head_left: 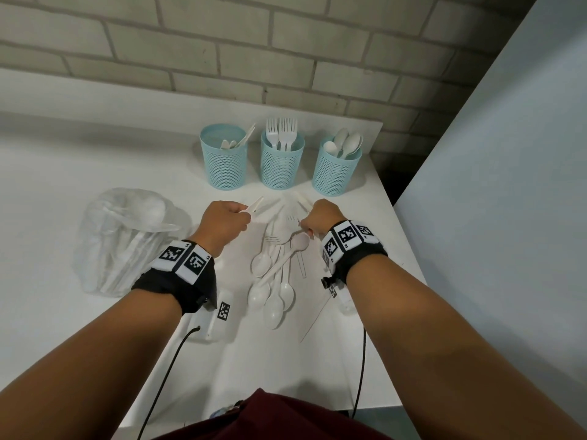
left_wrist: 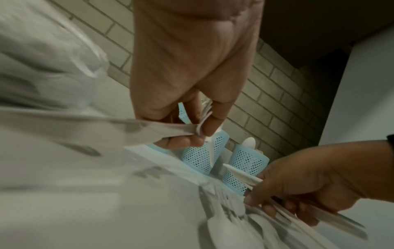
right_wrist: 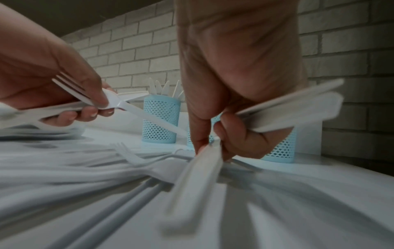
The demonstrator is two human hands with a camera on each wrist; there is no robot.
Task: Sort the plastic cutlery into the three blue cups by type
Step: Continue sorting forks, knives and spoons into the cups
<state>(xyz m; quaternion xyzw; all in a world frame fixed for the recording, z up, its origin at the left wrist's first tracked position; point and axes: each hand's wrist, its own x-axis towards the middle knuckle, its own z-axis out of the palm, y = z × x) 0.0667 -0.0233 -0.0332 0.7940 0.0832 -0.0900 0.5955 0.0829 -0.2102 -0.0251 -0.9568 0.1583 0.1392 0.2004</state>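
Three blue mesh cups stand in a row at the back: the left cup (head_left: 223, 160) holds knives, the middle cup (head_left: 282, 161) forks, the right cup (head_left: 336, 168) spoons. In front of them lies a loose pile of white spoons and forks (head_left: 274, 268). My left hand (head_left: 243, 217) hovers at the pile's far left and grips a few white pieces, one of them a fork (right_wrist: 72, 89). My right hand (head_left: 306, 227) holds a bundle of flat handles (right_wrist: 287, 112) in its curled fingers. Its thumb and forefinger also pinch one more handle (right_wrist: 204, 161) from the pile.
A clear plastic bag (head_left: 127, 239) with more white cutlery lies left of the pile. The white table (head_left: 47, 201) ends just right of my right wrist, beside a pale panel (head_left: 508, 185). A brick wall (head_left: 254, 58) rises behind the cups.
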